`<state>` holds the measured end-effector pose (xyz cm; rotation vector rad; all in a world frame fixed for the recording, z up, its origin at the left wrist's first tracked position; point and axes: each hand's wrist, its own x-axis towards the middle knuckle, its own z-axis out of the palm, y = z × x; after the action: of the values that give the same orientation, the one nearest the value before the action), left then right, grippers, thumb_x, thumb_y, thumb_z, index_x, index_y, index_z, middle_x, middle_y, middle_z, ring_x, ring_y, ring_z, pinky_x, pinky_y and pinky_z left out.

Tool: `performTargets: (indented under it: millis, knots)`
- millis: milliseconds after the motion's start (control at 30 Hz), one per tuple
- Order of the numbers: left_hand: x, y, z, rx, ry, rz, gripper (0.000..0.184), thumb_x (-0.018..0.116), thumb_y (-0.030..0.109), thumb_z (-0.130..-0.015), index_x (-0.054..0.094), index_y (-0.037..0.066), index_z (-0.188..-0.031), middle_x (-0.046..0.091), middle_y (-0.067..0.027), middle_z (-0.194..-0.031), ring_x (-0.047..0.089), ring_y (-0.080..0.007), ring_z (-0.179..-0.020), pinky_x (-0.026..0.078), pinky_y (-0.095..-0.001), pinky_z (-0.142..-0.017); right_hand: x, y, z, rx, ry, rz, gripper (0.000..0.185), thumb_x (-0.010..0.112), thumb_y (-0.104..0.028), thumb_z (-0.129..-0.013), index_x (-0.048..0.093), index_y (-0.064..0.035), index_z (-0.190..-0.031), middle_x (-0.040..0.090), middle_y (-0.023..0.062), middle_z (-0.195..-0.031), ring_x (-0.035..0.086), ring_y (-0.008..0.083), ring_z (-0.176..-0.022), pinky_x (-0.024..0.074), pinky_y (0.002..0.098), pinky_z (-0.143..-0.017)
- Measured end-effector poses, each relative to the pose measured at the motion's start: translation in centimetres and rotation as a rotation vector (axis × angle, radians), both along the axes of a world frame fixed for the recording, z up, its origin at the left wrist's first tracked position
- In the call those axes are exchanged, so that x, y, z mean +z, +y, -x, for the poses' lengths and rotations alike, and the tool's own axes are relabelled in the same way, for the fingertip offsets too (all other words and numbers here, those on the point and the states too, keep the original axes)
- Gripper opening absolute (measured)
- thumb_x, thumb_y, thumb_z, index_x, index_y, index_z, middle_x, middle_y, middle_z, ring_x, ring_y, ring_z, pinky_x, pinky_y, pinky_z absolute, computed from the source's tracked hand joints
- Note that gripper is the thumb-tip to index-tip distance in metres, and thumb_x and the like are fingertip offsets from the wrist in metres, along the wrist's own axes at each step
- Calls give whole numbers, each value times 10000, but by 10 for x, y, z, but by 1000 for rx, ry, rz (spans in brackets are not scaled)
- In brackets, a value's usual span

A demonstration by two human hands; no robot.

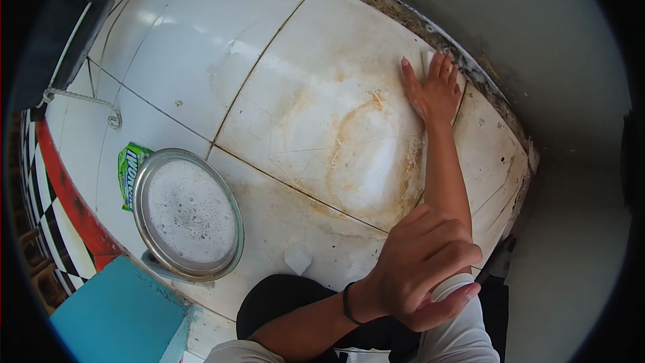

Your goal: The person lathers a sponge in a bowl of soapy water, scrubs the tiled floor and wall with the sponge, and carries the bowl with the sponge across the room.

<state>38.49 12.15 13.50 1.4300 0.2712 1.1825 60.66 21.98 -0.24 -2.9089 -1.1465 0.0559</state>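
Cuff pinched, well right of the basin point(140, 212).
There my left hand point(420, 265) pinches the white sleeve point(460, 323) on the other forearm; my right hand point(438, 99) lies spread on the tiled floor point(269, 87), farther out than the basin, touching something white point(426, 60), unclear. I judge this a sleeve adjustment; moving on calls for releasing the fabric.

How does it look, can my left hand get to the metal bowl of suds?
Probably yes. The metal bowl is uncovered, and nothing seems to stand between it and your left hand. That hand is at your right sleeve, so it would need to let go first.
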Motion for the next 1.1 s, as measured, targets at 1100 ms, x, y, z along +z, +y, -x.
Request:
performTargets:
  millis: [1100]
  knots:
    - [-13,45,31,541,-36,-72,289,673,162,-750,607,-7,-975,635,-127,-769,547,-241,-613,412,-358,-569,3,195,118,583,43,-12,774,244,-671,-955,207,-197,-1566,133,29,-1642,93,237,-1516,141,475,-1215]
